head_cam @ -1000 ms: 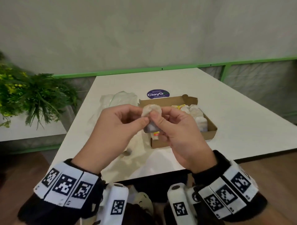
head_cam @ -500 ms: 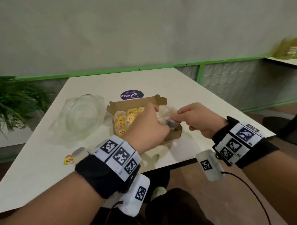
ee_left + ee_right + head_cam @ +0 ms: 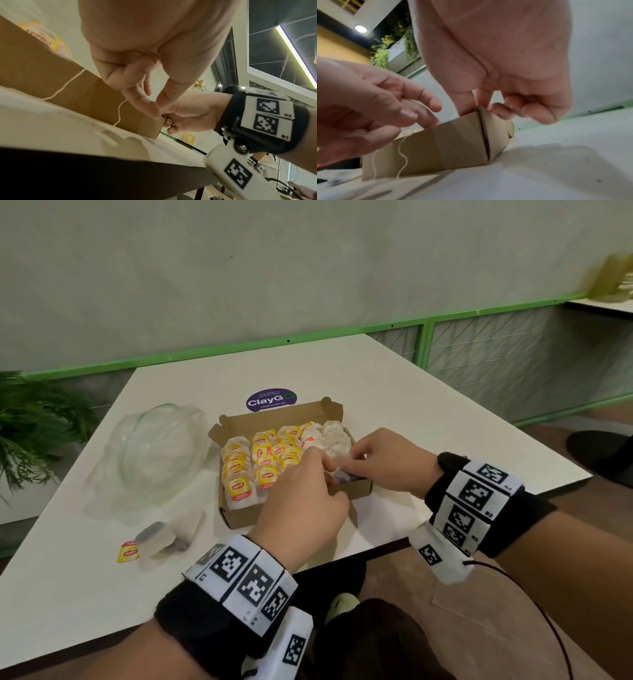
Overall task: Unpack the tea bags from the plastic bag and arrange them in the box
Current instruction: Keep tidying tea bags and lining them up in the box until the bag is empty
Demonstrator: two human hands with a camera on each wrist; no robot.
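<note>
An open brown cardboard box [image 3: 291, 511] on the white table holds rows of tea bags [image 3: 263, 460] with yellow tags. Both hands meet over its near right corner. My left hand [image 3: 327, 472] and right hand [image 3: 351, 465] pinch one pale tea bag [image 3: 338, 466] between their fingertips, low inside that corner. In the left wrist view my thumb and forefinger [image 3: 154, 108] press together at the box [image 3: 82, 86] corner, and a white string [image 3: 120, 112] hangs down the side. The string [image 3: 402, 155] also trails over the box [image 3: 453, 142] wall in the right wrist view.
A crumpled clear plastic bag [image 3: 154, 453] lies left of the box. Two loose tea bags [image 3: 164, 537] and a yellow tag [image 3: 128, 552] lie near the front left. A purple round sticker [image 3: 271, 399] sits behind the box. A plant [image 3: 30, 426] stands off the table's left edge.
Both hands have carried the tea bag from in front of me down into the box's near right corner. The view has swung, showing the filled rows of the box.
</note>
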